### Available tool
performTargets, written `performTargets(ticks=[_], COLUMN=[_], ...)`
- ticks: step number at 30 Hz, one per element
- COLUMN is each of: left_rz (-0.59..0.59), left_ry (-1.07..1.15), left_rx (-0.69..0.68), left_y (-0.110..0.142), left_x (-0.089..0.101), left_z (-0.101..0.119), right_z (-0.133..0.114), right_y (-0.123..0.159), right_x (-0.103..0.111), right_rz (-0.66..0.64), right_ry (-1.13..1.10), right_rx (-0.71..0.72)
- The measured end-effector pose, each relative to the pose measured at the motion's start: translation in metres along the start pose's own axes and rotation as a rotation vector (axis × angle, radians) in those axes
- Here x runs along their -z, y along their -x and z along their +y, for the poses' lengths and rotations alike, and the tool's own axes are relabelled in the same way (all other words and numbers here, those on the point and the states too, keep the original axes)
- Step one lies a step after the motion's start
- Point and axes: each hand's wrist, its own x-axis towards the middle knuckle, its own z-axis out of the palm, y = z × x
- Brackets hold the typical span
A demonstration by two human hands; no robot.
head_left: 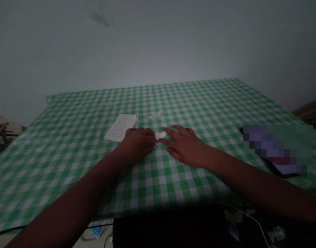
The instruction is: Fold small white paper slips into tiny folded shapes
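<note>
With 12 o'clock toward the wall, the small white paper (161, 135) lies on the checked cloth (158, 186) between the hands, its long axis running from about 7 to 1 o'clock. The left hand (137, 140) touches it from 9 o'clock, fingers close together; whether they pinch it I cannot tell. The right hand (185, 144), fingers spread, reaches it from 3 o'clock. Printed sheets (121, 128) lie toward 10, a folded paper piece (154, 116) near 12.
</note>
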Motion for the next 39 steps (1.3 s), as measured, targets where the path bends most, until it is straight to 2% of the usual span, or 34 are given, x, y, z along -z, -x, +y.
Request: performTargets(ticks=[10,17,24,32,39], left_rz=[-0.011,-0.001,0.042,-0.026,0.010], left_ry=[0.039,0.045,0.061,0.143,0.254], left_rx=[0.013,-0.010,-0.092,-0.175,-0.104], left_y=[-0.001,-0.001,-0.002,-0.002,-0.004], left_x=[-0.001,-0.002,-0.005,-0.010,-0.016], left_z=[-0.001,-0.001,-0.002,0.005,0.004], right_z=[0.021,0.029,0.030,0.026,0.016], right_y=[-0.005,-0.008,-0.014,-0.019,-0.019], right_x=[-0.002,0.008,0.007,-0.001,-0.010], right_rz=[-0.006,0.026,0.126,0.090,0.099], right_ry=[0.035,0.010,-0.097,-0.179,-0.249], right_rx=[-0.158,-0.235,-0.148,-0.051,-0.015])
